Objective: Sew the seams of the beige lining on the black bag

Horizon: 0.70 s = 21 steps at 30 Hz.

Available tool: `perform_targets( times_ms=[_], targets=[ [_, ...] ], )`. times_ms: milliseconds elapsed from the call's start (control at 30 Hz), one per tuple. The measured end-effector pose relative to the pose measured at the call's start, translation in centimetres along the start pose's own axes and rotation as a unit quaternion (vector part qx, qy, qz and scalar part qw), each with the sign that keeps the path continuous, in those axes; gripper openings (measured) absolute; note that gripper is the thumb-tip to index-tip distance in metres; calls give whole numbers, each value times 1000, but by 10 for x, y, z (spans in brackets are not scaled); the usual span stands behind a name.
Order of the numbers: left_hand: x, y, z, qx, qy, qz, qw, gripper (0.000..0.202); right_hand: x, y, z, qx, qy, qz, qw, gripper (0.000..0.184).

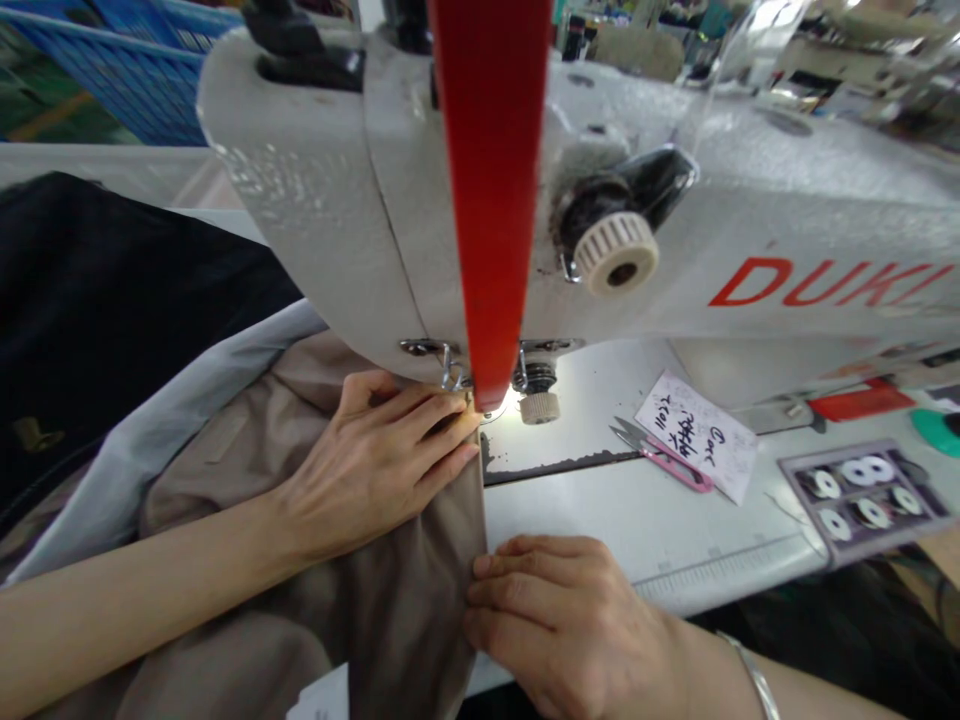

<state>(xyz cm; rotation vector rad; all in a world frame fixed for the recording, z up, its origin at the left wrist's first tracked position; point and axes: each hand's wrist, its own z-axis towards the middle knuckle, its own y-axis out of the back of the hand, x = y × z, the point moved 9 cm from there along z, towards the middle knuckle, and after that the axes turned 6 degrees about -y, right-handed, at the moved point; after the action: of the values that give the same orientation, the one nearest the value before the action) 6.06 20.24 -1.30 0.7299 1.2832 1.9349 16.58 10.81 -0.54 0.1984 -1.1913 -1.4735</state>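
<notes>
A grey DUKI sewing machine fills the upper view, with a red strip hanging down its front. Taupe fabric lies under the needle area. My left hand rests flat on the fabric, fingers stretched toward the lit needle. My right hand sits nearer me at the fabric's right edge, fingers curled and pinching that edge. A thin bracelet is on my right wrist.
Pink-handled thread snips and a handwritten paper tag lie on the white table to the right. A tray of bobbins stands further right. Dark fabric is piled at the left, a blue crate behind.
</notes>
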Motion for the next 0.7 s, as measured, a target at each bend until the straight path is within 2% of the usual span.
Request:
perform_targets(
  times_ms=[167, 300, 567, 700],
  targets=[
    [6, 0, 4, 7, 0, -6, 1000, 37, -7, -5, -1, 34, -6, -9, 999, 28],
    [8, -2, 5, 17, 1, 1, 1000, 36, -12, -7, 1, 36, -14, -15, 999, 24],
    [-2, 7, 3, 17, -25, -14, 999, 37, -21, -6, 12, 38, -11, -57, 998, 26],
    [2, 6, 1, 22, -27, 7, 999, 38, -26, -6, 15, 38, -9, -71, 997, 23]
  ],
)
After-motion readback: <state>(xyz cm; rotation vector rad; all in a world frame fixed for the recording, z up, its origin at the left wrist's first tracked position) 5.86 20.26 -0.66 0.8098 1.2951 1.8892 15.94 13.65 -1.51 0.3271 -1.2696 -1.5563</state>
